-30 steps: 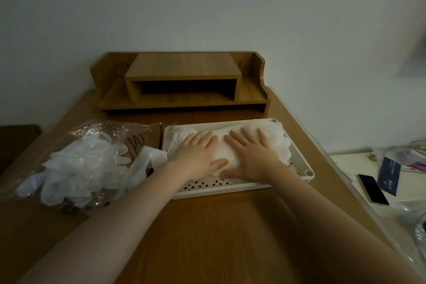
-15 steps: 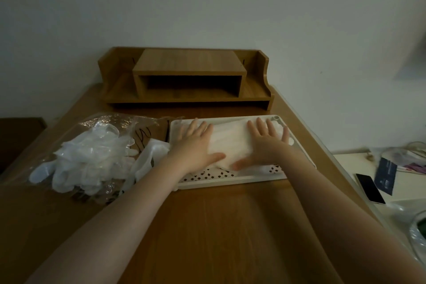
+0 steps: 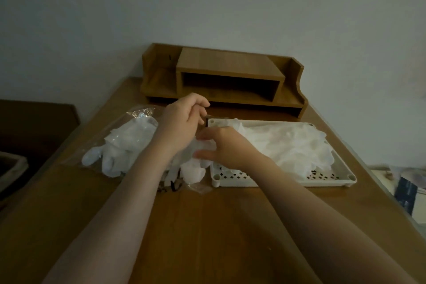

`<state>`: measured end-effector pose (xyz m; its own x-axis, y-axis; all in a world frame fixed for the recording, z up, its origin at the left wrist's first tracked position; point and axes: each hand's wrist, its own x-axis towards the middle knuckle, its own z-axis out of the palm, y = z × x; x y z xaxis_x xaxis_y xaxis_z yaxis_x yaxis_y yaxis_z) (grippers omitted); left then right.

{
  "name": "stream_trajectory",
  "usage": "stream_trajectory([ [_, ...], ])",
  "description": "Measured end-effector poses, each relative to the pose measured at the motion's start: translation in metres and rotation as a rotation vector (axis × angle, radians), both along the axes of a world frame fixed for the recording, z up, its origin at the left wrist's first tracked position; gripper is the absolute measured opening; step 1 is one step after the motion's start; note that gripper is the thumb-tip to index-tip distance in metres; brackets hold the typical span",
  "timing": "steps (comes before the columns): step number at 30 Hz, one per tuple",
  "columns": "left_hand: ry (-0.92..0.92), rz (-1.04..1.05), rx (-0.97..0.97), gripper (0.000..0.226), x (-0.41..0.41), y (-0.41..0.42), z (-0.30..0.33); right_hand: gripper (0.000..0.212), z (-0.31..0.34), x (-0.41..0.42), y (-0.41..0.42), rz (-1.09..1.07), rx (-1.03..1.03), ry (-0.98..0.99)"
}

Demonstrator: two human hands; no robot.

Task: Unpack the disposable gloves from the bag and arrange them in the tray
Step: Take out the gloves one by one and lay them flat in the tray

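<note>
A clear plastic bag point(image 3: 138, 127) with white disposable gloves point(image 3: 119, 152) inside lies on the wooden desk, left of centre. My left hand point(image 3: 182, 122) is raised over the bag's mouth, its curled fingers pinching the bag's thin upper edge. My right hand point(image 3: 224, 148) reaches across to the bag's mouth, with thumb and fingers closing round a white glove point(image 3: 196, 145) there. The white perforated tray point(image 3: 332, 181) stands to the right, a flattened layer of gloves in the tray point(image 3: 290, 143) covering most of it.
A wooden desk organiser point(image 3: 230, 76) stands against the wall behind the bag and tray. The desk's right edge runs close to the tray, with a lower white surface holding a dark blue booklet point(image 3: 405, 191) beyond it. Dark furniture point(image 3: 34, 127) sits to the left.
Both hands have left the gloves they pressed flat in the tray and moved left to the bag's mouth. The left hand now lifts the bag's edge; the right takes a glove.
</note>
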<state>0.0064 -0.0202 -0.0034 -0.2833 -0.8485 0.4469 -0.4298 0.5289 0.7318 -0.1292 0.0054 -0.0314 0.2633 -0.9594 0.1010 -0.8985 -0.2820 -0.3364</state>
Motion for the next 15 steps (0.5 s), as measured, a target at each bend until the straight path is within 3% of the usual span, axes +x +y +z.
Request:
stream_trajectory([
  [3,-0.014,-0.076,0.129,0.021,0.006,-0.003,-0.002,0.032,-0.008,0.002,0.000,-0.104,-0.068,0.013],
  [7,-0.144,-0.226,0.234,0.021,0.007,-0.003,-0.005,0.013,-0.005,0.000,0.003,-0.232,-0.201,-0.324],
  [12,-0.123,-0.329,0.362,0.070,0.011,-0.006,-0.008,0.029,0.003,-0.005,0.008,-0.439,-0.135,-0.812],
  [15,-0.160,-0.364,0.351,0.063,0.007,-0.007,-0.010,0.035,0.006,-0.006,0.011,-0.473,-0.090,-0.915],
])
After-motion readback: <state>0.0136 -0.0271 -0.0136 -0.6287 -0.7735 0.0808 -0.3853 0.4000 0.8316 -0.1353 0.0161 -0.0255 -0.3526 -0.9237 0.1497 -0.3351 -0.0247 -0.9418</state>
